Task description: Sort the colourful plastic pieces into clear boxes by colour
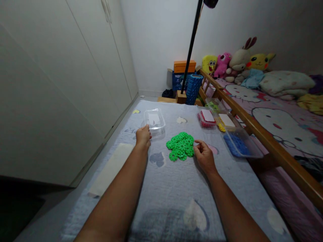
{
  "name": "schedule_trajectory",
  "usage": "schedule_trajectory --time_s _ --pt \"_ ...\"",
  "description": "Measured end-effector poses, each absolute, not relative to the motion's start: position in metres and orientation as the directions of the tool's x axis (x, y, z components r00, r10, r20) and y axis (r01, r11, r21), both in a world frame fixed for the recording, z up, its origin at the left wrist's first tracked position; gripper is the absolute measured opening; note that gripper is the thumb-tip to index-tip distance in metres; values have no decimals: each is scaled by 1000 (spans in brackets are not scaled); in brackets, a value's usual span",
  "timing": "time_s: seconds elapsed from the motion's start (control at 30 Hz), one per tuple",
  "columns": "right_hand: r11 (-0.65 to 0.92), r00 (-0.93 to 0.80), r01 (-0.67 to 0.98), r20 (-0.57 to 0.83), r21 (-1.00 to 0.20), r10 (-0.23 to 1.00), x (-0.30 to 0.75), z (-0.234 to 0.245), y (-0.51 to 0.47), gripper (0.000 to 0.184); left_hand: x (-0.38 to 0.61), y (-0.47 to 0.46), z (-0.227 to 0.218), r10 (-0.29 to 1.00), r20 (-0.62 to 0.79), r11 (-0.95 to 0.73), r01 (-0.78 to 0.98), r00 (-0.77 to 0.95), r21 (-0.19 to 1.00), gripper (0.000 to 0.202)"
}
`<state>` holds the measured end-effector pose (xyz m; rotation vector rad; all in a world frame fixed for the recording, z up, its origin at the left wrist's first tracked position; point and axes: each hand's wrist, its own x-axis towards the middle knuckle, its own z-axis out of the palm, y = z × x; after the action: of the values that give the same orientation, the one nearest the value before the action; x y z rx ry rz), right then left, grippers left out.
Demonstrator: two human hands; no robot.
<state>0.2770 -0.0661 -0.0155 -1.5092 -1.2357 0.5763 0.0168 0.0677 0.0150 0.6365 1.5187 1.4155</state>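
A pile of bright green flower-shaped plastic discs (181,146) lies on a pale blue blanket (171,181). My right hand (205,155) rests at the pile's right edge, fingers curled and pinched toward the nearest discs; what it holds, if anything, is too small to make out. My left hand (143,136) reaches forward with its fingers closed on the near rim of an empty clear plastic tub (154,120) that has a white label inside.
Clear tubs of red (207,118), yellow (224,121), blue (238,143) and green pieces line the right side by a wooden bed rail (262,134). Plush toys (234,62) sit on the bed. A black pole (191,43), boxes and a blue roller stand beyond.
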Motion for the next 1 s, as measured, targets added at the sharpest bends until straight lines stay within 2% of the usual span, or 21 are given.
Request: schedule_trajectory --time_s 0.07,0.17,0.37,0.63,0.83,1.0 --pt "86 350 397 237 -914 906 277 -15 -66 37 18 84 23 805 -353 268 -240 -477 933 22" --pt "77 352 396 228 -915 908 277 -15 -66 38 12 109 30 778 -365 279 -238 -512 930 18" --pt "50 352 413 210 -910 912 276 -16 -66 37 -15 148 30 740 -309 246 -187 -598 951 22" --pt "49 333 419 204 -907 920 278 -18 -67 35 -38 182 25 719 -242 174 -168 -651 970 15" --pt "40 325 429 195 -903 925 278 -19 -67 36 -36 184 32 678 -391 230 -326 -622 917 24" --pt "33 317 434 187 -900 930 277 -19 -67 38 -23 176 32 690 -505 303 -427 -518 852 14"
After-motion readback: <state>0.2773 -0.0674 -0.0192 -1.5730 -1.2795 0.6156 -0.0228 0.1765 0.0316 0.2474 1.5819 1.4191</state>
